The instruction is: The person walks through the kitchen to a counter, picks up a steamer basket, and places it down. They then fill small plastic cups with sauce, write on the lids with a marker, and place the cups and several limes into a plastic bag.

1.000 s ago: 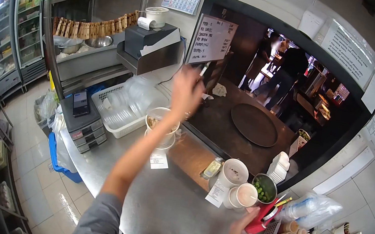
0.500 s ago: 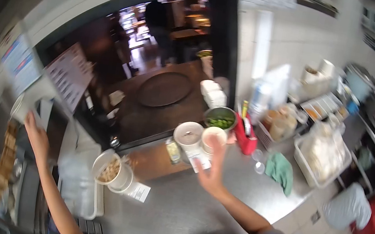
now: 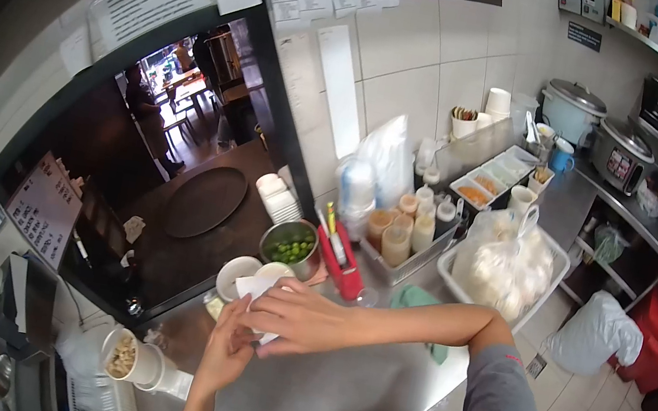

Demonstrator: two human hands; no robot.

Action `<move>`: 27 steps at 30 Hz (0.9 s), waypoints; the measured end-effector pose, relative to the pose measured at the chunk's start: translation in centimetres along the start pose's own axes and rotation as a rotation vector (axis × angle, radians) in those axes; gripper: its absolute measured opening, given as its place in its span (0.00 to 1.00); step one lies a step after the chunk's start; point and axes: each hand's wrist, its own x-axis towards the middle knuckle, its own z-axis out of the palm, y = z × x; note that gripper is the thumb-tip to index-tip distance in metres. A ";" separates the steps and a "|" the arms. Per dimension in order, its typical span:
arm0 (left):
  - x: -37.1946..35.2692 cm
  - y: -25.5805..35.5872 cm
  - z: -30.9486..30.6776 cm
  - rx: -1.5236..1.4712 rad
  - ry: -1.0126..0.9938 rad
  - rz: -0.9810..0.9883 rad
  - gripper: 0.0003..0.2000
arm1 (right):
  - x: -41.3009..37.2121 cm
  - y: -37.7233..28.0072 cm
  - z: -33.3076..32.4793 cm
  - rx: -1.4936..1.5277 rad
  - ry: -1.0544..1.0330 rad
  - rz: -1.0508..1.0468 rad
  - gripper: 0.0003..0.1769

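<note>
My left hand (image 3: 225, 354) and my right hand (image 3: 298, 319) meet over the steel counter, fingers closed round a piece of white paper (image 3: 253, 285). Part of the paper is hidden behind the fingers. Just beyond the hands stand a white tub (image 3: 231, 283) and a second white tub (image 3: 279, 270), partly covered by my right hand and the paper. A metal bowl (image 3: 313, 266) of small green fruit sits behind them. To the left lies a tilted white tub (image 3: 141, 362) with pale brown pieces inside.
A red holder (image 3: 341, 274) with pens stands right of the bowl. Beyond it are a basket of sauce bottles (image 3: 398, 240) and a white bin with a filled plastic bag (image 3: 506, 259). A green cloth (image 3: 416, 298) lies near my right forearm. A round dark tray (image 3: 206, 202) rests on the pass ledge.
My left hand has come from the far left, by the printer-like box, to the middle. My right hand, spread before, now closes with it on white paper. The view has turned right.
</note>
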 end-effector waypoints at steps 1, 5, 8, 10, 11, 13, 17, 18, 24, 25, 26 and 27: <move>1.8 0.0 1.7 -0.105 -0.025 0.012 0.34 | -0.9 0.9 -2.2 -0.052 -0.022 -0.047 0.26; 7.7 1.0 7.4 -0.462 -0.092 -0.072 0.25 | -6.8 6.0 -6.6 -0.282 -0.165 -0.181 0.37; 11.3 1.2 10.9 -0.139 0.015 0.124 0.12 | -8.5 9.3 -10.0 -0.043 -0.179 -0.148 0.32; 13.0 1.5 12.4 0.174 0.126 0.328 0.08 | -9.3 11.3 -12.6 0.160 -0.356 -0.022 0.26; 13.9 0.5 12.9 -0.101 0.069 0.246 0.06 | -8.8 11.8 -14.8 0.276 -0.480 0.130 0.21; 14.1 1.8 13.2 -0.391 0.169 0.028 0.06 | -9.8 15.2 -14.7 0.242 -0.374 0.120 0.17; 15.0 4.1 13.8 -0.403 0.455 0.076 0.04 | -7.0 25.9 -17.3 0.240 0.217 0.345 0.15; 14.8 4.7 13.8 -0.367 0.512 0.087 0.04 | -5.7 29.6 -19.4 0.221 0.420 0.337 0.20; 11.0 2.7 15.8 -0.232 0.503 -0.031 0.04 | -1.4 40.2 -24.0 0.553 1.085 0.479 0.25; 10.5 2.1 16.2 -0.240 0.534 -0.062 0.04 | -1.0 40.8 -23.9 0.537 1.116 0.488 0.25; 9.9 1.6 16.5 -0.247 0.564 -0.093 0.03 | -0.7 41.3 -24.0 0.519 1.120 0.511 0.26; 9.3 1.2 16.7 -0.255 0.596 -0.128 0.03 | -0.6 41.8 -24.0 0.502 1.123 0.537 0.26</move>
